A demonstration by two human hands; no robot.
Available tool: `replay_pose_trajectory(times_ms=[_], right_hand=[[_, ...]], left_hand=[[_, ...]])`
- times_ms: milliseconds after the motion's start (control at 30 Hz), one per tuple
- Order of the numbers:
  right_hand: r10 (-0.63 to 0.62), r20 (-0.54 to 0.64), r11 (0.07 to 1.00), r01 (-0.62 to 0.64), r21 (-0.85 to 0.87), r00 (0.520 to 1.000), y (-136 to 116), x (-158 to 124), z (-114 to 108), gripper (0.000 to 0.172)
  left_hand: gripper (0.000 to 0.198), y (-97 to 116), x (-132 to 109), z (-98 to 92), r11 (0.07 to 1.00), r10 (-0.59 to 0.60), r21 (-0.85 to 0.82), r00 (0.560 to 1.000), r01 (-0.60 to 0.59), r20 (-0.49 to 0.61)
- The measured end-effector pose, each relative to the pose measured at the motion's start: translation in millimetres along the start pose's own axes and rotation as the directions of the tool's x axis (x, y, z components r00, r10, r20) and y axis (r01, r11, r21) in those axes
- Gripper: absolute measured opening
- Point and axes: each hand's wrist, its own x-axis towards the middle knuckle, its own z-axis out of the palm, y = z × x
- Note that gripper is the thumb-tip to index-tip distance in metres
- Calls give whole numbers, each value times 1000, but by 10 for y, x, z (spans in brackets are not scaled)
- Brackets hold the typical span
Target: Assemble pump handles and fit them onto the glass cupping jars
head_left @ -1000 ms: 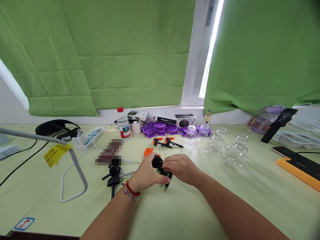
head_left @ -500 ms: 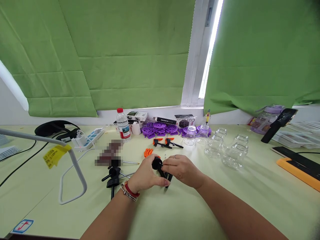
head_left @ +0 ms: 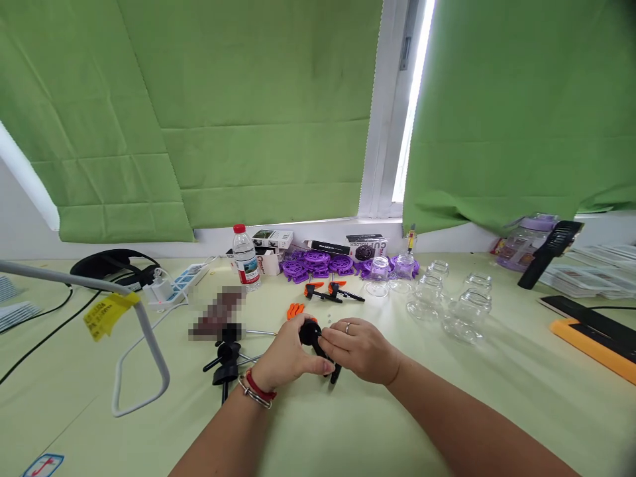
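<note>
My left hand (head_left: 291,356) is closed around a black plastic part with a round, cup-like head (head_left: 310,332) and a straight stem; its thumb lies along the stem. From the other side, my right hand (head_left: 358,346) presses its bunched fingertips against the part just beside the head. Whatever those fingertips pinch is hidden. A second black bar (head_left: 336,374) sticks out below the hands. Just beyond them lie orange clips (head_left: 295,310) and a few tiny clear pieces (head_left: 328,319). Similar black parts (head_left: 226,361) rest left of my left wrist, by a thin metal rod (head_left: 260,332).
Two black-and-orange assemblies (head_left: 322,293) lie behind the hands, before a pile of purple plastic parts (head_left: 318,262). A red-capped water bottle (head_left: 246,260) stands back left. Several clear jars (head_left: 467,315) stand to the right. A grey bent metal frame (head_left: 154,344) crosses the left side.
The view has tipped up slightly, so the table sits a little lower in the picture. Both hands stay together at the black part, with the right fingers slightly shifted.
</note>
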Motion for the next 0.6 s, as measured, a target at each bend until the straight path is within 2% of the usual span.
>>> replay_pose_trajectory(times_ms=[133, 300, 367, 600], right_hand=[[-50, -9, 997, 51, 55, 999, 17, -17, -54, 24], [4, -12, 993, -3, 119, 1000, -51, -134, -68, 20], [8, -21, 994, -6, 109, 1000, -83, -181, -67, 19], [-97, -60, 995, 98, 2, 993, -95, -196, -115, 14]], left_hand=[[75, 20, -9, 10, 999, 35, 8, 998, -36, 45], [75, 80, -46, 46, 999, 24, 35, 995, -28, 93], [78, 79, -60, 59, 998, 12, 55, 994, -18, 108], [82, 53, -76, 71, 998, 11, 58, 990, -20, 138]])
